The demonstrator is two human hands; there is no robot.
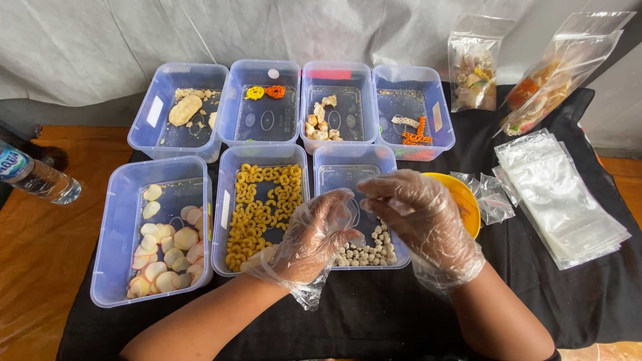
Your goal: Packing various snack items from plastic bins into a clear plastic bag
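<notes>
Fingers of both gloved hands are curled and meet above one tub (334, 175). Left hand (313, 237) comes in from lower left, fingers bent inward; whether they hold anything cannot be told. Right hand (421, 217) arches over from the right, fingertips pinched on the left glove's edge. Directly beneath the fingers lie small round balls (366, 253), piled at the tub's near end. Left of the left fingers sit yellow curls (257, 210).
</notes>
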